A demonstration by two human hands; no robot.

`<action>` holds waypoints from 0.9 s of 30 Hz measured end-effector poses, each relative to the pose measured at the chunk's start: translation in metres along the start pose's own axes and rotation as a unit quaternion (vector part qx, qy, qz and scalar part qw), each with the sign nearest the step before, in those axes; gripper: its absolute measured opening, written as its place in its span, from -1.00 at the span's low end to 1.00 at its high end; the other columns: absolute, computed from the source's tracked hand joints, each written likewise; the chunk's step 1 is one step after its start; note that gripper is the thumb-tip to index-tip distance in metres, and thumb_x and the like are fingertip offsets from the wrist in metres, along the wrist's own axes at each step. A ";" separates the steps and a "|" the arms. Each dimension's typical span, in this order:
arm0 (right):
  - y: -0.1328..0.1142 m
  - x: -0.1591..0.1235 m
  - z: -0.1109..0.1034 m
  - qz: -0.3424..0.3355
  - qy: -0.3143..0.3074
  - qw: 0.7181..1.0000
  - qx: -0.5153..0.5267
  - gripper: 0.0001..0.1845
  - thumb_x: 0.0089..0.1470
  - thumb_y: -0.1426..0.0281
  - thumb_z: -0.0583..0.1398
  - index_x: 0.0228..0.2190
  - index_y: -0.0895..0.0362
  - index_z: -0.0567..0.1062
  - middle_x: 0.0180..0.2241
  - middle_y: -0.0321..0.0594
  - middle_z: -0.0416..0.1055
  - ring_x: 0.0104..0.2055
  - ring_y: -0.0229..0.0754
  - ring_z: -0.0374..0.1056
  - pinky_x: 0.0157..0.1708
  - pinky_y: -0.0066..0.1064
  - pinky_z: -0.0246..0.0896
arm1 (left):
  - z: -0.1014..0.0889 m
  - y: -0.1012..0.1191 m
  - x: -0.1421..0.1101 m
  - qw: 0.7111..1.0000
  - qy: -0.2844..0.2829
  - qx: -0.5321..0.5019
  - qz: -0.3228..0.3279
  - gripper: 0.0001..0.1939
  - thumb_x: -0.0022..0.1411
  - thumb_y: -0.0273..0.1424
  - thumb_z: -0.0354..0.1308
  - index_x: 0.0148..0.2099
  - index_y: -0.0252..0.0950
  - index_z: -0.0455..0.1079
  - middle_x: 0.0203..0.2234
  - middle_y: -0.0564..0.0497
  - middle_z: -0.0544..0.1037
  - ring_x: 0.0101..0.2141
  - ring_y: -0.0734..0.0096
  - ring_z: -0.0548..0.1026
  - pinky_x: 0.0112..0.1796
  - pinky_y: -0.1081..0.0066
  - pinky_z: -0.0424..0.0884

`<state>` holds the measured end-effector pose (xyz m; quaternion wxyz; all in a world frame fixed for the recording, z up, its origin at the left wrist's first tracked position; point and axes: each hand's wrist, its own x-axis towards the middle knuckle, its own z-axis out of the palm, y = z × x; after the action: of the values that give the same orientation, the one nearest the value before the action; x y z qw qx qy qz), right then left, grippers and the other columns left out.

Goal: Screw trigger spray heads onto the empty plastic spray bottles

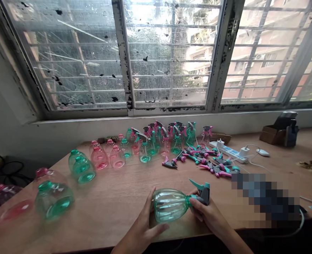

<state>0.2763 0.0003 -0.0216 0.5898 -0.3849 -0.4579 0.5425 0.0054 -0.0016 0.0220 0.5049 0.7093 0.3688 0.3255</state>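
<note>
The left hand (142, 220) cups a green plastic spray bottle (170, 205) lying left-to-right, while the right hand (209, 218) closes around its trigger head (203, 194).

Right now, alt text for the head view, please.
A left hand grips the body of a clear teal spray bottle lying sideways, and a right hand holds its trigger head, above a wooden table. Beyond stand rows of pink and teal bottles, loose trigger heads and a barred window.

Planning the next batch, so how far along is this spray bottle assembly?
Done: the capped spray bottles standing at the back. In hand: a teal bottle, left hand on its body, right hand at the trigger head. Remaining: capless bottles and loose trigger heads.
</note>
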 end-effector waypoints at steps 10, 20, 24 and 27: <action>-0.004 0.000 0.003 0.004 0.012 1.000 0.009 -0.55 0.05 0.05 0.41 -0.30 0.11 0.43 -0.65 -0.45 0.30 -0.68 -0.37 0.01 -0.65 -0.46 -0.26 | -0.001 -0.009 0.000 1.000 -0.003 -0.012 0.008 0.02 0.28 -0.25 0.34 0.52 -0.05 -0.28 0.48 -0.09 0.02 0.44 -0.01 -0.01 0.41 0.00 -0.17; -0.004 -0.001 0.002 -0.001 0.008 1.000 0.005 -0.58 0.09 0.08 0.39 -0.28 0.11 0.41 -0.65 -0.45 0.32 -0.69 -0.41 0.02 -0.65 -0.48 -0.25 | 0.000 -0.003 -0.001 1.000 0.002 -0.011 -0.002 0.04 0.26 -0.34 0.34 0.52 -0.05 -0.29 0.47 -0.09 0.06 0.43 -0.01 0.01 0.41 0.02 -0.14; -0.004 -0.001 0.003 0.002 0.011 1.000 0.006 -0.57 0.07 0.07 0.40 -0.28 0.11 0.41 -0.65 -0.44 0.32 -0.69 -0.39 0.03 -0.65 -0.48 -0.25 | -0.001 -0.008 0.001 1.000 0.004 -0.011 0.008 0.04 0.26 -0.31 0.35 0.52 -0.05 -0.28 0.48 -0.08 0.03 0.44 -0.03 -0.02 0.42 0.01 -0.16; -0.004 0.000 0.003 0.003 0.011 1.000 0.006 -0.56 0.06 0.06 0.40 -0.28 0.11 0.41 -0.66 -0.44 0.33 -0.70 -0.39 0.02 -0.65 -0.48 -0.25 | -0.001 -0.003 0.000 1.000 0.004 -0.018 -0.004 0.05 0.25 -0.33 0.35 0.53 -0.06 -0.28 0.48 -0.09 0.05 0.44 -0.03 0.00 0.41 0.00 -0.16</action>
<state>0.2748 -0.0005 -0.0171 0.5955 -0.3885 -0.4471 0.5427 0.0039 -0.0007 0.0191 0.5178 0.6973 0.3677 0.3324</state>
